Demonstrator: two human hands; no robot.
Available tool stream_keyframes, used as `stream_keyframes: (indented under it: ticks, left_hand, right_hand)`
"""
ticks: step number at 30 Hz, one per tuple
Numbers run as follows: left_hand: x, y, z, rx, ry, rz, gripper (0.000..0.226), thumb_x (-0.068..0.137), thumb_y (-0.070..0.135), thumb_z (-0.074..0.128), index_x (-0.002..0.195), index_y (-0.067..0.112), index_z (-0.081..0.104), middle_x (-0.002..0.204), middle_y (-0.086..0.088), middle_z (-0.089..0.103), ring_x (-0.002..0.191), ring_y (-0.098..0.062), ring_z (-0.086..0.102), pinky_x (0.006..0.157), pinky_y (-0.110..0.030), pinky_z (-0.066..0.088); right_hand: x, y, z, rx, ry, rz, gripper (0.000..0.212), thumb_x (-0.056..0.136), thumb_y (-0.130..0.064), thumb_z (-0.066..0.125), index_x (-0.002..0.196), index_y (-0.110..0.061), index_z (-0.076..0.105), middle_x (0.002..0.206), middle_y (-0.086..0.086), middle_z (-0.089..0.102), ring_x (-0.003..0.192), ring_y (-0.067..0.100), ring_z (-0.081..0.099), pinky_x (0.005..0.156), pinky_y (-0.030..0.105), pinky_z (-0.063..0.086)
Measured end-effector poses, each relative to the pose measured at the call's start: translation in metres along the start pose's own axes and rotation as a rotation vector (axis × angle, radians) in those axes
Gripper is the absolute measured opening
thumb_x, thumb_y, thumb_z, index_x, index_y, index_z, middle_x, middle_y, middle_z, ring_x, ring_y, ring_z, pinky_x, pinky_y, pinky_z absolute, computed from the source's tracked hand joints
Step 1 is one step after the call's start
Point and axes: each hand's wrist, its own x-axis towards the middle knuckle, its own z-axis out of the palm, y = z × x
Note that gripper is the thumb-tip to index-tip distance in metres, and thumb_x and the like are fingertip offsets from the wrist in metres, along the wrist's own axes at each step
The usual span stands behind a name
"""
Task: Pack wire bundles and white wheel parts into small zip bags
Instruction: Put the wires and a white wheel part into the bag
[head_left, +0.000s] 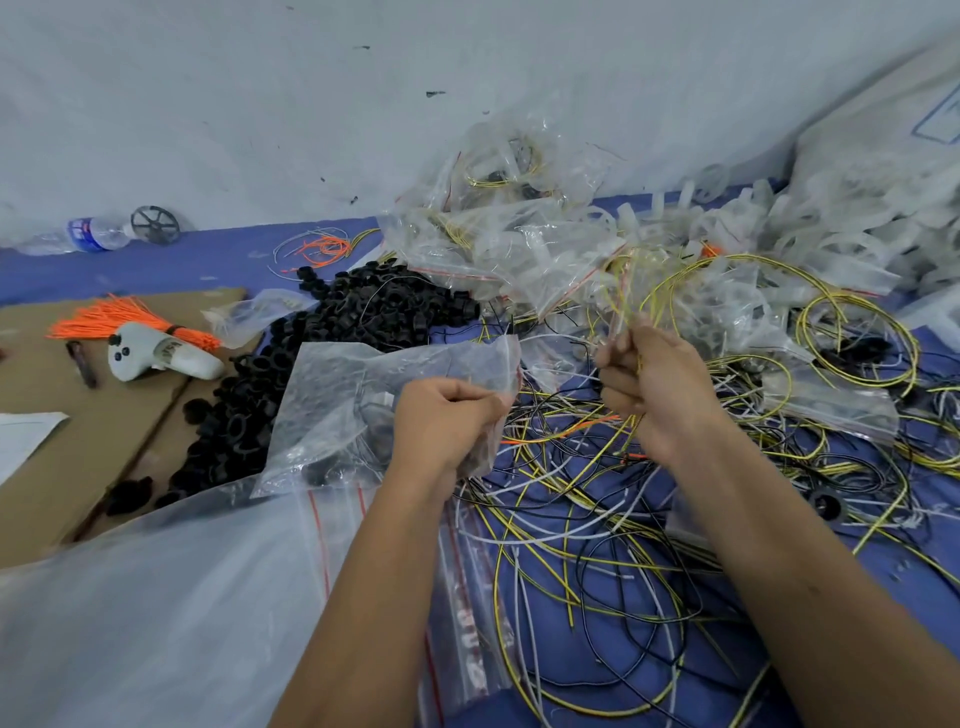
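My left hand (447, 421) pinches the top edge of a small clear zip bag (363, 410) that hangs open to its left over the black parts. My right hand (649, 384) grips a bundle of yellow wires (670, 291) that loops up and away from its fist. Loose yellow, black and white wires (587, 525) lie tangled on the blue surface below both hands. A heap of filled zip bags (498, 228) rises behind, and translucent white wheel parts (810, 228) are piled at the right.
A mound of black ring parts (343, 332) spreads left of centre. Cardboard (62, 431) at the left carries orange cable ties (119, 317) and a white controller (156, 353). Empty zip bags (457, 597) lie near me. A water bottle (83, 234) rests against the wall.
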Motion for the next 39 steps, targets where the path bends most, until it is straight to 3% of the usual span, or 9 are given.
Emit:
stream_keyframes:
  ticks: [5, 7, 15, 20, 22, 26, 29, 35, 39]
  left_hand:
    - [0.0, 0.007, -0.005, -0.253, -0.099, -0.148, 0.024, 0.088, 0.011, 0.078, 0.067, 0.012, 0.067, 0.051, 0.0, 0.059, 0.038, -0.007, 0.05, 0.04, -0.017, 0.042]
    - [0.0, 0.008, -0.006, -0.295, -0.155, -0.156, 0.023, 0.091, 0.006, 0.071, 0.07, 0.009, 0.064, 0.051, -0.001, 0.058, 0.038, -0.007, 0.052, 0.039, -0.016, 0.045]
    - [-0.003, 0.011, 0.001, -0.422, 0.047, 0.194, 0.036, 0.091, -0.001, 0.059, 0.059, 0.016, 0.058, 0.045, 0.002, 0.049, 0.039, -0.01, 0.042, 0.036, -0.019, 0.031]
    - [-0.005, 0.015, -0.003, -0.376, 0.319, 0.462, 0.016, 0.082, 0.017, 0.063, 0.068, 0.015, 0.056, 0.054, -0.007, 0.046, 0.047, -0.017, 0.037, 0.049, -0.024, 0.03]
    - [-0.004, 0.013, -0.002, -0.265, 0.351, 0.516, 0.019, 0.085, 0.017, 0.065, 0.068, 0.016, 0.056, 0.059, -0.004, 0.049, 0.054, -0.018, 0.041, 0.053, -0.028, 0.032]
    - [-0.005, 0.008, 0.006, -0.083, 0.423, 0.599, 0.019, 0.09, 0.017, 0.066, 0.072, 0.017, 0.059, 0.062, 0.009, 0.053, 0.055, -0.01, 0.045, 0.056, -0.032, 0.041]
    - [-0.003, 0.007, 0.007, -0.055, 0.527, 0.641, 0.018, 0.091, 0.022, 0.062, 0.075, 0.017, 0.059, 0.064, 0.009, 0.055, 0.059, -0.011, 0.05, 0.062, -0.036, 0.047]
    - [-0.011, 0.004, 0.013, 0.144, 0.397, 0.866, 0.012, 0.088, 0.018, 0.062, 0.078, 0.017, 0.058, 0.071, 0.007, 0.056, 0.065, -0.015, 0.051, 0.061, -0.034, 0.043]
    - [-0.02, 0.001, 0.022, 0.26, 0.31, 1.037, 0.015, 0.088, 0.014, 0.062, 0.076, 0.016, 0.054, 0.072, 0.017, 0.042, 0.069, 0.0, 0.042, 0.065, -0.017, 0.031]
  right_hand:
    - [-0.016, 0.003, 0.018, -0.205, -0.327, -0.12, 0.042, 0.111, -0.032, 0.035, 0.075, -0.014, 0.047, 0.114, 0.012, 0.074, 0.044, 0.011, 0.013, 0.042, 0.018, 0.019]
    - [-0.02, 0.007, 0.024, -0.374, -0.419, -0.17, 0.041, 0.112, -0.03, 0.033, 0.079, -0.01, 0.047, 0.118, 0.009, 0.074, 0.041, 0.011, 0.015, 0.044, 0.021, 0.018]
    - [-0.019, 0.009, 0.02, -0.672, -0.397, -0.05, 0.04, 0.111, -0.028, 0.035, 0.081, -0.005, 0.05, 0.103, 0.013, 0.077, 0.035, 0.006, 0.022, 0.037, 0.017, 0.023]
    - [-0.019, 0.008, 0.018, -1.069, -0.412, -0.12, 0.045, 0.11, -0.03, 0.039, 0.072, -0.011, 0.054, 0.064, -0.016, 0.07, 0.038, 0.006, 0.036, 0.041, 0.016, 0.027]
    - [-0.02, 0.006, 0.022, -1.2, -0.432, -0.224, 0.045, 0.109, -0.029, 0.041, 0.072, -0.01, 0.056, 0.056, -0.014, 0.061, 0.044, 0.005, 0.043, 0.047, 0.017, 0.03]
    - [-0.022, 0.005, 0.028, -1.42, -0.475, -0.399, 0.042, 0.108, -0.033, 0.041, 0.08, -0.006, 0.058, 0.073, 0.008, 0.059, 0.069, 0.025, 0.055, 0.066, 0.04, 0.042]
    - [-0.025, 0.002, 0.029, -1.596, -0.509, -0.412, 0.034, 0.108, -0.037, 0.039, 0.081, -0.018, 0.049, 0.087, 0.006, 0.049, 0.08, 0.032, 0.053, 0.071, 0.039, 0.04]
    - [-0.027, -0.008, 0.045, -1.787, -0.493, -0.437, 0.033, 0.107, -0.034, 0.041, 0.099, -0.015, 0.067, 0.096, 0.013, 0.055, 0.091, 0.036, 0.059, 0.082, 0.042, 0.05]
    - [-0.023, -0.022, 0.06, -1.691, -0.49, -0.406, 0.03, 0.096, -0.011, 0.046, 0.067, -0.015, 0.046, 0.075, 0.011, 0.057, 0.071, 0.03, 0.052, 0.064, 0.032, 0.035]
